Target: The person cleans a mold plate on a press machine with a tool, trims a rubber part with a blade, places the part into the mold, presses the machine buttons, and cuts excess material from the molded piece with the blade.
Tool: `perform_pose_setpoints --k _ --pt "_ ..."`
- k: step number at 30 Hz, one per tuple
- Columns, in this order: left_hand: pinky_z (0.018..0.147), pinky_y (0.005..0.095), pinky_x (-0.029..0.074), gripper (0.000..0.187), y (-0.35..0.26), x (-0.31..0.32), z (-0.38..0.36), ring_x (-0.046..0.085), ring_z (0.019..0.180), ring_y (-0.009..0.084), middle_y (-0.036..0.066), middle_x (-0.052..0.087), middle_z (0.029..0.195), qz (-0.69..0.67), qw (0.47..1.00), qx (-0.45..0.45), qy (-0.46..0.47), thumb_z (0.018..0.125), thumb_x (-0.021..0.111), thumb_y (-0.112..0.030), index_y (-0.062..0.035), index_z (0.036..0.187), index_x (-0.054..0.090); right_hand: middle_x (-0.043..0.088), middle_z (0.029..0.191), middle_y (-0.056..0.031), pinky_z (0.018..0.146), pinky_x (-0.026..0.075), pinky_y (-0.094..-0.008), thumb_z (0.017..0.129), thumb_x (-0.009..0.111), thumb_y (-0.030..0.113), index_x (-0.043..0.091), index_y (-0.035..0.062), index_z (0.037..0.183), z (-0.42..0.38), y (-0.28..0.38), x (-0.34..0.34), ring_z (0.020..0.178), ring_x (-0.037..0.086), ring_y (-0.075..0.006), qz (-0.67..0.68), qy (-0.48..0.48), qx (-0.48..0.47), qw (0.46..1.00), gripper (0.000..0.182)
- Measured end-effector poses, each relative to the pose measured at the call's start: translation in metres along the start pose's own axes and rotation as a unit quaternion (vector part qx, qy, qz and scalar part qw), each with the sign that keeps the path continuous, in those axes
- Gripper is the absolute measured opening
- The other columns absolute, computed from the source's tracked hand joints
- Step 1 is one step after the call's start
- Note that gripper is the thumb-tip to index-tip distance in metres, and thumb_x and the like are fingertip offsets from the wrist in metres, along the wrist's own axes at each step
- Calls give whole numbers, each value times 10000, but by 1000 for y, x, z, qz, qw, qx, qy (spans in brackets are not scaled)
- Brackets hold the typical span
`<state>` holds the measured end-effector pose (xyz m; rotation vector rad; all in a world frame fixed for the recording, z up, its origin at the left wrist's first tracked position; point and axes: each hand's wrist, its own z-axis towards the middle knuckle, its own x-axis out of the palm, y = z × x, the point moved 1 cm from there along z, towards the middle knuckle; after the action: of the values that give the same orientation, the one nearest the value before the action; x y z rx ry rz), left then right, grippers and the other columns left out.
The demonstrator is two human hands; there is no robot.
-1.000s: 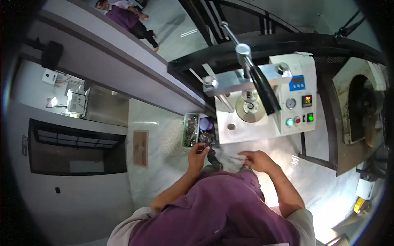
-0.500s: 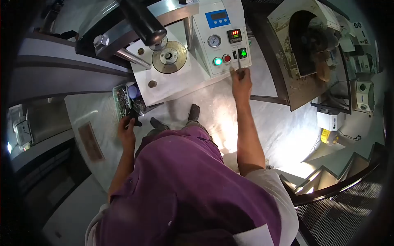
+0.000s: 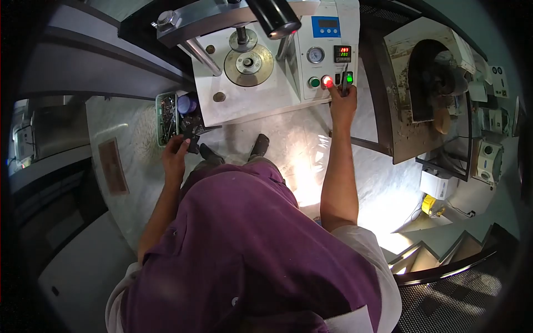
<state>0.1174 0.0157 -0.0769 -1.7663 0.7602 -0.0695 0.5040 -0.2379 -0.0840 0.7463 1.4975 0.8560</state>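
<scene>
My right hand [image 3: 344, 105] is at the control panel [image 3: 309, 67] of a white machine, its thumb at the lit red button [image 3: 327, 81]. A slim, pointed metal tool [image 3: 346, 77] stands up out of its closed fingers. Left of the red button, the green button [image 3: 314, 82] is dark. My left hand [image 3: 175, 155] is closed on a small black object [image 3: 192, 144] whose kind I cannot make out. It is beside a green tray [image 3: 159, 119] of small metal pieces.
The machine has a round metal plate [image 3: 266, 69] under a screw, with a black handle [image 3: 272, 16] above. A stained box [image 3: 405, 130] with a dark arched opening stands to the right. A purple-lidded container [image 3: 187, 104] is by the tray. Stair steps [image 3: 422, 258] are at lower right.
The red button has lit up and the green one has gone dark. My right thumb has moved onto the red button. The view has shifted, and my left hand still grips the black object.
</scene>
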Motion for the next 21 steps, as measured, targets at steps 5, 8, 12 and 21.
perform_pose_setpoints --k 5,8,12,21 --pt "771 263 458 250 19 -6 11 580 883 107 21 628 952 -61 998 -16 23 879 682 -156 -28 1082 616 592 799 -66 690 479 -299 918 650 293 532 -8 1023 -30 7 8 718 568 -168 67 -48 -56 995 340" --pt "727 241 441 125 10 -6 12 577 841 81 -15 617 960 -166 981 -72 68 895 619 -138 -105 1016 622 537 724 -40 621 436 -273 1009 469 185 510 34 925 -77 26 22 624 503 -129 299 43 -15 953 177" --pt "723 235 454 155 -21 -2 9 589 858 91 2 611 962 -270 946 -125 131 903 607 -119 -63 1047 597 613 1017 -72 759 474 -248 917 592 29 639 7 1005 -155 67 60 867 583 -128 117 170 -207 956 102" --pt "804 240 453 356 0 -15 45 562 937 87 37 586 1065 -353 843 -144 379 913 628 -157 4 1212 522 619 761 -12 632 450 -226 883 713 131 629 -6 895 -235 151 122 690 561 -66 281 405 88 866 162"
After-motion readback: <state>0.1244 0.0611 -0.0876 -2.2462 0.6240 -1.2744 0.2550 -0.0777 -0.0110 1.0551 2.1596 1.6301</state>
